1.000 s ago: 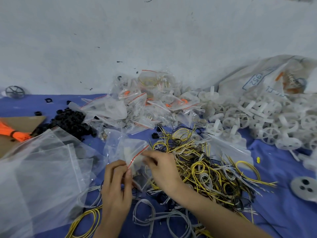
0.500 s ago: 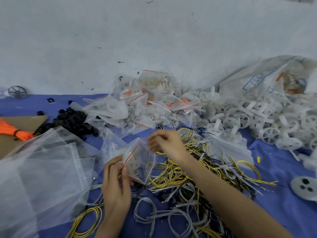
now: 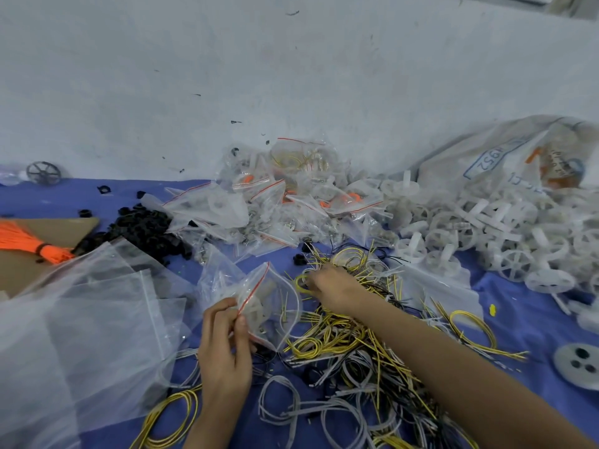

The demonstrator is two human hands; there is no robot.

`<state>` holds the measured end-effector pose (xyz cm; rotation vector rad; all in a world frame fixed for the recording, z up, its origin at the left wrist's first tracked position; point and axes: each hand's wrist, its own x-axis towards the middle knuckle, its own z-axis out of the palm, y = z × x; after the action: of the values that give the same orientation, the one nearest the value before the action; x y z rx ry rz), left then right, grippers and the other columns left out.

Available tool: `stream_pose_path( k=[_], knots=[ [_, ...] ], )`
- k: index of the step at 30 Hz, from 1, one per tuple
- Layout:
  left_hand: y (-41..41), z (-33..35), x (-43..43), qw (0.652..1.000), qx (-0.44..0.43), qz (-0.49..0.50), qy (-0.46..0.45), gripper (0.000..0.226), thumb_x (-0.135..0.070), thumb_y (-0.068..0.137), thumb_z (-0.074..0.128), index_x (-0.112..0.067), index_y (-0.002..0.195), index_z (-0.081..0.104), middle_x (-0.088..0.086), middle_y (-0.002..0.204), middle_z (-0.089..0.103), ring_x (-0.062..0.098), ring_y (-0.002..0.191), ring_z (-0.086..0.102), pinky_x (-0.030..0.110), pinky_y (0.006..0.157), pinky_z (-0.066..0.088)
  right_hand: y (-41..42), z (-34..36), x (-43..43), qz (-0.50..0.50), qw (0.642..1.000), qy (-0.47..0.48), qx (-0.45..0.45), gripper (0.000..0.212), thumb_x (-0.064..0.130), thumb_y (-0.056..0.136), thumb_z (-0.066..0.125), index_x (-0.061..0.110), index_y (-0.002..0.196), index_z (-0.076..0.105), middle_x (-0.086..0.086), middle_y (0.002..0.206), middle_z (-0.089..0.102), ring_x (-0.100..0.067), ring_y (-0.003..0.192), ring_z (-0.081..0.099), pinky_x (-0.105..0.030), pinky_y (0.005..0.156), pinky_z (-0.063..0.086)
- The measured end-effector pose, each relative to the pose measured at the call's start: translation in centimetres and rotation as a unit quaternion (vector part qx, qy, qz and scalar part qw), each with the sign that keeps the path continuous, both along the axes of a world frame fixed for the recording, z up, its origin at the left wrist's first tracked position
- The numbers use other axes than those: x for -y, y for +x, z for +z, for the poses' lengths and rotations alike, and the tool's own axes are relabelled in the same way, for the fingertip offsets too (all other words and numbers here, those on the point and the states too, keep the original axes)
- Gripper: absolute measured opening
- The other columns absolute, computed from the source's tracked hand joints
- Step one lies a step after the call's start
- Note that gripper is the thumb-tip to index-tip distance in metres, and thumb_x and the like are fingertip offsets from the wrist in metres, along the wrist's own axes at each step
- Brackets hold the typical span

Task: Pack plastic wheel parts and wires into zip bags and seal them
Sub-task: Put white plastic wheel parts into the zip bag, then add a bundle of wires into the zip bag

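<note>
Fingers (image 3: 241, 322) of the left hand (image 3: 223, 351) pinch the red-striped lip of the zip bag (image 3: 278, 303), white wheel part (image 3: 256, 311) already inside, over the worktop (image 3: 518, 303). Beyond, the right hand (image 3: 334, 286) has left the bag's mouth and digs into the wires (image 3: 356, 338), curled at a yellow coil (image 3: 301, 283); gripped or not, I cannot tell. Wire step, I reckon: next, lift one coil into the open bag.

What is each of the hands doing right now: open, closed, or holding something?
Left hand: pinches the zip bag by its mouth.
Right hand: grips a yellow wire coil.
</note>
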<state>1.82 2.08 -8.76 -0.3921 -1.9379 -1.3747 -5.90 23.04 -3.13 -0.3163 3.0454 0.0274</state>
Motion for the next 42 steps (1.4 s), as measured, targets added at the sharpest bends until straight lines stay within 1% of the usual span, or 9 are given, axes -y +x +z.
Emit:
stream_pose_path(
  k=[3,6,11,14,22,26,31,38,42],
  knots=[
    [0.0,0.0,0.0,1.000,0.018,0.008,0.004,0.015,-0.042,0.096,0.035,-0.034,0.092,0.047,-0.010,0.111,0.049,0.022,0.079,0.060,0.031,0.058,0.050,0.4,2.0,-1.0,-0.089,0.955,-0.279,-0.040,0.010,0.012,0.099,0.043,0.007,0.104,0.050,-0.013,0.097,0.065,-0.021,0.077,0.059,-0.031,0.067,0.047],
    [0.1,0.2,0.0,1.000,0.016,0.015,-0.004,0.012,-0.040,0.096,0.036,-0.036,0.092,0.046,-0.013,0.109,0.048,0.022,0.078,0.060,0.026,0.059,0.049,1.0,4.4,-1.7,-0.146,0.813,-0.559,-0.074,0.013,0.000,0.098,0.042,0.000,0.106,0.052,-0.013,0.081,0.063,-0.010,0.052,0.051,-0.018,0.049,0.038],
    [0.4,0.4,-0.1,0.999,0.034,0.007,0.015,0.009,-0.034,0.098,0.043,-0.033,0.092,0.049,-0.015,0.110,0.049,0.020,0.077,0.061,0.025,0.059,0.050,3.1,6.6,-2.6,-0.118,0.605,-0.787,-0.024,0.025,0.000,0.099,0.039,0.003,0.117,0.057,-0.010,0.073,0.060,-0.018,0.069,0.061,-0.028,0.062,0.053],
    [0.4,0.3,-0.3,0.999,0.043,0.009,0.014,0.007,-0.023,0.093,0.046,-0.026,0.090,0.052,-0.008,0.109,0.052,0.025,0.074,0.061,0.018,0.060,0.048,4.0,6.8,-2.5,-0.126,0.544,-0.829,0.038,0.031,-0.003,0.096,0.038,0.004,0.118,0.059,-0.009,0.071,0.057,-0.019,0.067,0.059,-0.032,0.061,0.055],
    [0.6,0.5,-0.5,0.998,0.056,-0.010,0.024,0.010,-0.020,0.091,0.048,-0.030,0.090,0.051,-0.012,0.103,0.053,0.017,0.074,0.061,0.013,0.060,0.047,5.2,5.3,-1.2,-0.144,0.501,-0.849,0.082,0.024,-0.002,0.093,0.047,-0.004,0.114,0.058,0.002,0.053,0.038,-0.011,0.051,0.040,-0.023,0.048,0.042],
    [0.6,0.8,-0.4,0.999,0.052,-0.004,0.009,0.038,-0.011,0.096,0.048,-0.049,0.102,0.050,-0.011,0.095,0.056,-0.001,0.072,0.061,0.010,0.060,0.048,5.7,5.4,0.1,-0.130,0.452,-0.879,0.073,0.013,0.011,0.095,0.049,0.013,0.085,0.056,0.005,0.051,0.024,-0.009,0.043,0.030,-0.021,0.043,0.035],
    [0.8,1.5,-0.7,0.998,-0.008,-0.057,-0.033,0.045,0.018,0.078,0.042,-0.018,0.091,0.066,-0.020,0.100,0.047,-0.016,0.082,0.056,0.000,0.067,0.041,6.6,5.5,2.4,-0.093,0.429,-0.898,0.046,0.030,0.014,0.095,0.050,0.021,0.067,0.058,0.006,0.049,0.022,-0.008,0.040,0.025,-0.019,0.040,0.027],
    [1.1,1.6,-0.6,0.971,0.098,-0.200,0.092,0.036,-0.031,0.094,0.040,-0.017,0.091,0.074,0.004,0.104,0.055,0.010,0.083,0.064,0.018,0.071,0.051,7.7,4.1,6.6,-0.086,0.412,-0.904,0.068,0.036,0.018,0.094,0.051,0.022,0.058,0.056,0.004,0.051,0.023,-0.008,0.038,0.023,-0.017,0.038,0.027],
    [1.3,1.8,-0.8,0.971,0.117,-0.205,-0.031,0.030,-0.048,0.081,0.052,-0.029,0.092,0.073,0.002,0.104,0.051,0.002,0.094,0.057,0.011,0.082,0.042,7.4,2.2,8.4,-0.127,0.433,-0.893,0.003,0.025,0.010,0.098,0.043,0.010,0.073,0.042,-0.002,0.053,0.033,-0.014,0.040,0.034,-0.022,0.042,0.035]
  ],
)
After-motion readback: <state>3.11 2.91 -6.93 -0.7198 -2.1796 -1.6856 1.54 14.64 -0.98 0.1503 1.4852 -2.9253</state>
